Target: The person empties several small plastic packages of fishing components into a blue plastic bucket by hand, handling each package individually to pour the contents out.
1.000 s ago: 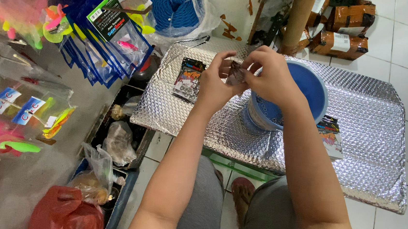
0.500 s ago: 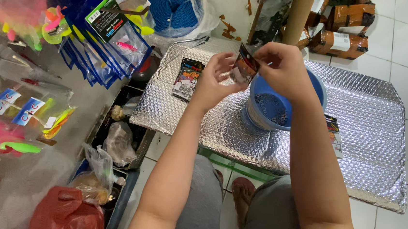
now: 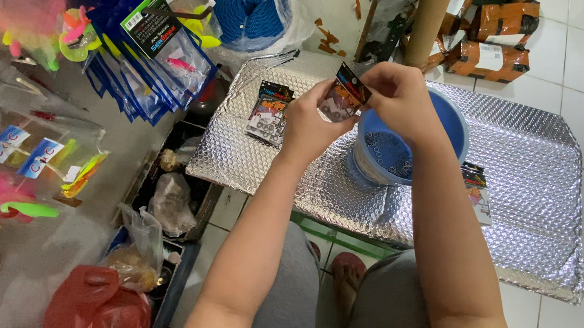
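Note:
Both hands hold one small clear packet (image 3: 342, 95) with a dark printed header, raised over the silver bubble-foil tabletop (image 3: 528, 169). My left hand (image 3: 309, 120) grips its lower edge. My right hand (image 3: 398, 96) pinches its top corner. Right under my right hand stands a blue plastic bucket (image 3: 405, 142) with several small metal rings in its bottom. A stack of like packets (image 3: 268, 112) lies to the left of my hands. Another packet stack (image 3: 476, 189) lies right of the bucket, partly hidden by my right forearm.
Hanging packets of bright fishing lures (image 3: 152, 42) fill the left side. A coil of blue rope (image 3: 252, 8) in a bag lies beyond the table. Brown wrapped parcels (image 3: 490, 34) sit at the top right. Plastic bags, one red (image 3: 97, 305), lie on the floor at left.
The packet has been lifted from between my cupped hands and turned upright, its dark header now showing. My right hand moved slightly left off the bucket, uncovering the rings inside.

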